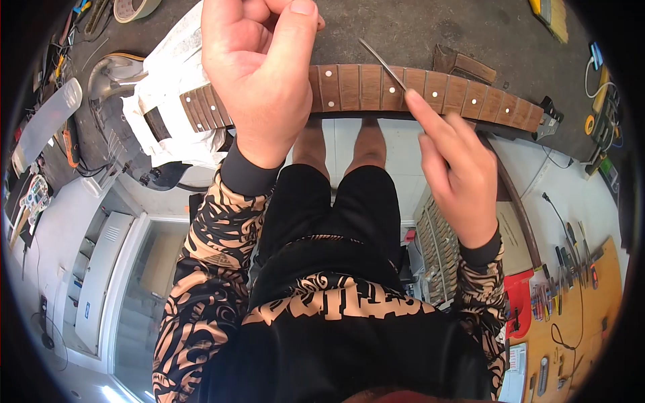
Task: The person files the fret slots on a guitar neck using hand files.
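A guitar neck with a brown fretboard (349, 87) and white dot inlays lies across the bench edge. Its body end is wrapped in white paper (176, 80). My left hand (259, 74) is raised over the left part of the fretboard, fingers curled; what they hold, if anything, is hidden at the top edge. My right hand (460, 168) is in front of the fretboard's right half, closed on a thin metal tool (383, 62). The tool points up and left across the frets, and the index finger lies along its near end.
Small wooden blocks (474, 67) lie behind the neck. A tape roll (134, 7) and a brush (552, 19) sit at the back. Cables and tools are at both sides. Screwdrivers (551, 299) hang at the lower right.
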`<move>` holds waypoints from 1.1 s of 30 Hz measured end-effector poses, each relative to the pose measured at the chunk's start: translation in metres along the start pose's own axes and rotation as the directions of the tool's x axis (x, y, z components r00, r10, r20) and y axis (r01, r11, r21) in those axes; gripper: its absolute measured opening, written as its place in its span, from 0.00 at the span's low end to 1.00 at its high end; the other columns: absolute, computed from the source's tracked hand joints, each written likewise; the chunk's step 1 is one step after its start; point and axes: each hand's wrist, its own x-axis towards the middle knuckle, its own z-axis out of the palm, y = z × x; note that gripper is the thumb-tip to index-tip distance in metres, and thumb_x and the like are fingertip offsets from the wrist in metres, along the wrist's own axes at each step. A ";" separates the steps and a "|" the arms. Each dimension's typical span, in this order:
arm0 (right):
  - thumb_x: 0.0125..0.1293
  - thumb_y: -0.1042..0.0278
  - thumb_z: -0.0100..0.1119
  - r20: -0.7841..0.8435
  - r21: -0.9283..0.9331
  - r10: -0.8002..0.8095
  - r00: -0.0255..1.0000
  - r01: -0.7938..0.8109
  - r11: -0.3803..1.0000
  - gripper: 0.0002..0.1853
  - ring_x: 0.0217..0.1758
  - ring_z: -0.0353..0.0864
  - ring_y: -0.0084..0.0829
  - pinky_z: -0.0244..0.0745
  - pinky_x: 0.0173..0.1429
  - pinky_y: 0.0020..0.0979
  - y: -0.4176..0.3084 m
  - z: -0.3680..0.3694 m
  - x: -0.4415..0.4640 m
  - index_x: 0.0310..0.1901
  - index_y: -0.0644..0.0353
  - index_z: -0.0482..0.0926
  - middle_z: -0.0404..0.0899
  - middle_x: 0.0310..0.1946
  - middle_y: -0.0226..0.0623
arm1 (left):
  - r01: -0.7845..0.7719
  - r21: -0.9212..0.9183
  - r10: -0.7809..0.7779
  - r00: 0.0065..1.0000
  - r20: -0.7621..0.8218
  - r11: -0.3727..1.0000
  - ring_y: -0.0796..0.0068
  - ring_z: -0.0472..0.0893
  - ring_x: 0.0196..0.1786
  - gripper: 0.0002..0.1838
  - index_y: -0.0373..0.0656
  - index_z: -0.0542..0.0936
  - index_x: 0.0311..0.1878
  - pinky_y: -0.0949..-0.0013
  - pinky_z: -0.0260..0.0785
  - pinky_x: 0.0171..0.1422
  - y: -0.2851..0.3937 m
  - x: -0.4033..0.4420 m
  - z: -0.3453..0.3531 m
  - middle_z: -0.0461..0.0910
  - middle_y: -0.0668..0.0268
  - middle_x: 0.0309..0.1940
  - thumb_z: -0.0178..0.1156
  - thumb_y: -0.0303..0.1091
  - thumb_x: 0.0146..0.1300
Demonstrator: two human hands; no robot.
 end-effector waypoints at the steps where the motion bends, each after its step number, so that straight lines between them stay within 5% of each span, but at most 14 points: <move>1: 0.66 0.84 0.65 0.007 -0.079 -0.046 0.999 0.047 0.996 0.32 0.28 0.77 0.31 0.76 0.35 0.32 -0.004 0.000 0.007 0.71 0.49 0.84 0.75 0.33 0.35 | -0.001 -0.007 0.001 1.000 0.003 1.000 0.83 0.76 0.39 0.23 0.31 0.70 0.72 0.79 0.68 0.48 0.000 0.000 0.000 0.78 0.69 0.36 0.60 0.21 0.76; 3: 0.64 0.85 0.66 0.031 -0.230 -0.134 0.990 0.138 0.963 0.34 0.30 0.75 0.29 0.73 0.36 0.30 -0.010 0.002 0.015 0.72 0.50 0.83 0.68 0.30 0.39 | 0.008 0.019 -0.007 1.000 -0.016 1.000 0.82 0.76 0.39 0.23 0.31 0.71 0.72 0.78 0.68 0.47 0.002 -0.001 0.002 0.78 0.69 0.36 0.60 0.21 0.76; 6: 0.68 0.83 0.65 -0.007 -0.060 -0.043 0.999 0.042 0.997 0.30 0.26 0.75 0.32 0.76 0.34 0.35 -0.007 0.004 0.005 0.71 0.51 0.84 0.77 0.33 0.32 | 0.016 0.008 -0.016 1.000 -0.016 1.000 0.82 0.76 0.39 0.23 0.31 0.71 0.72 0.78 0.68 0.47 0.001 0.002 0.001 0.78 0.69 0.36 0.60 0.21 0.76; 12: 0.73 0.84 0.60 -0.034 0.386 0.134 0.990 -0.111 0.916 0.25 0.36 0.77 0.24 0.76 0.45 0.30 0.012 0.007 -0.036 0.70 0.64 0.82 0.85 0.41 0.38 | 0.018 -0.013 -0.018 1.000 -0.015 1.000 0.82 0.76 0.39 0.23 0.31 0.71 0.72 0.78 0.68 0.47 -0.001 0.001 -0.002 0.78 0.69 0.36 0.60 0.21 0.76; 22: 0.69 0.86 0.62 0.037 0.144 0.056 0.998 -0.061 0.988 0.29 0.31 0.72 0.28 0.71 0.36 0.30 -0.009 0.007 -0.006 0.71 0.59 0.82 0.76 0.32 0.36 | 0.025 -0.033 -0.026 0.999 -0.032 0.999 0.82 0.76 0.39 0.23 0.31 0.71 0.71 0.79 0.68 0.47 0.000 0.001 -0.001 0.78 0.69 0.36 0.59 0.20 0.76; 30: 0.69 0.86 0.61 -0.039 0.344 0.090 0.995 -0.071 0.936 0.29 0.30 0.72 0.28 0.71 0.36 0.29 -0.008 0.017 -0.014 0.72 0.58 0.82 0.76 0.33 0.35 | 0.005 -0.007 -0.005 1.000 -0.026 1.000 0.82 0.76 0.40 0.23 0.31 0.70 0.72 0.79 0.68 0.48 0.014 0.001 -0.007 0.79 0.68 0.36 0.60 0.21 0.76; 33: 0.68 0.86 0.62 -0.039 0.246 0.051 0.998 -0.040 0.968 0.31 0.28 0.72 0.29 0.70 0.34 0.28 -0.011 0.022 -0.004 0.72 0.53 0.83 0.76 0.33 0.33 | -0.025 0.090 0.028 0.999 -0.036 0.996 0.82 0.76 0.40 0.23 0.31 0.70 0.72 0.79 0.68 0.48 0.015 0.001 -0.016 0.79 0.68 0.37 0.60 0.22 0.77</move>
